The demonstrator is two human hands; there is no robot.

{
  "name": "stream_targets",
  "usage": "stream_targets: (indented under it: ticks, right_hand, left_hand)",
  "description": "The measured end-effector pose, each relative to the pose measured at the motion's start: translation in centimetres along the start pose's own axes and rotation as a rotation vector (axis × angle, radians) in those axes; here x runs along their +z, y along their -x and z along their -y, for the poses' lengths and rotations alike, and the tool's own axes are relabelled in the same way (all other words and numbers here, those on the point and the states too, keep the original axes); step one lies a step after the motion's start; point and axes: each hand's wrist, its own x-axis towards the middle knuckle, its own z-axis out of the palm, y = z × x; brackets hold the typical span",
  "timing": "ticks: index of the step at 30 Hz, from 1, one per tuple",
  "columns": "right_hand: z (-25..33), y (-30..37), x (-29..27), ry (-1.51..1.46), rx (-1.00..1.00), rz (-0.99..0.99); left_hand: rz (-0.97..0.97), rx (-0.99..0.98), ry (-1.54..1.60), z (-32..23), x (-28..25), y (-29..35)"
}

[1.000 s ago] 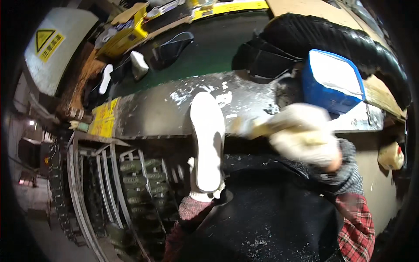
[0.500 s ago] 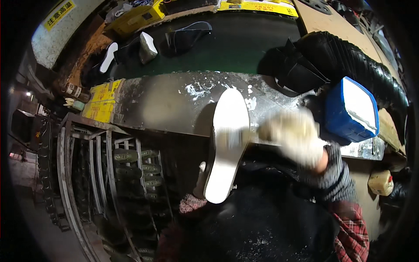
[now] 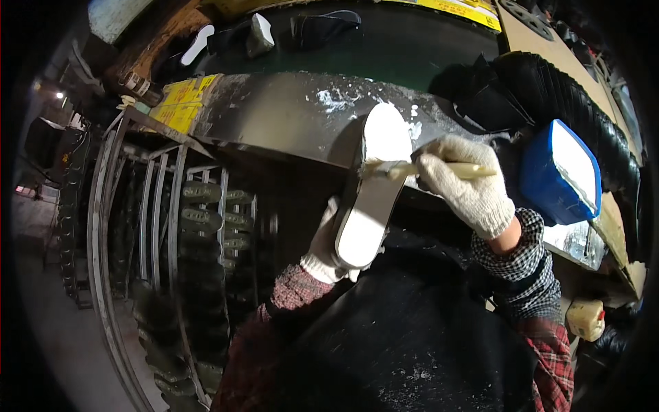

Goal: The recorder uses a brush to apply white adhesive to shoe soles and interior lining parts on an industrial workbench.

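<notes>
A shoe last (image 3: 367,230) with a white sole face points away from me, tilted slightly right. My left hand (image 3: 324,247), in a pale knit glove, is closed round its heel end from the left and below. My right hand (image 3: 467,182), gloved too, grips a flat paintbrush (image 3: 405,169) by its pale handle. The bristles touch the middle of the sole face, near its left edge. Just right of that hand stands a blue tub (image 3: 539,172) with white matter inside, its lower part behind the bench edge clutter.
The metal bench (image 3: 274,113) has white splashes. Beyond it, a dark green belt (image 3: 412,51) carries several black and white shoe pieces. Stacked black uppers (image 3: 542,93) lie at right. A metal rack (image 3: 180,220) with lasts stands left; a pale jug (image 3: 585,319) sits lower right.
My right hand, blurred before, shows clearly with the brush against the sole. The view has shifted, and the last appears farther right and higher. More of my left hand is visible.
</notes>
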Motion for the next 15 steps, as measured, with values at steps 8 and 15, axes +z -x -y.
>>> stream_targets:
  ticks: [8,15]
  right_hand:
    - [-3.3,5.4,-1.4,-0.098,-0.14,0.169]
    - [-4.5,2.6,0.5,-0.239,-0.093,0.206]
  left_hand:
    - [-0.09,0.119,-0.186,0.2,1.0,1.0]
    - [-0.078,0.113,-0.087,-0.8,-0.6,1.9]
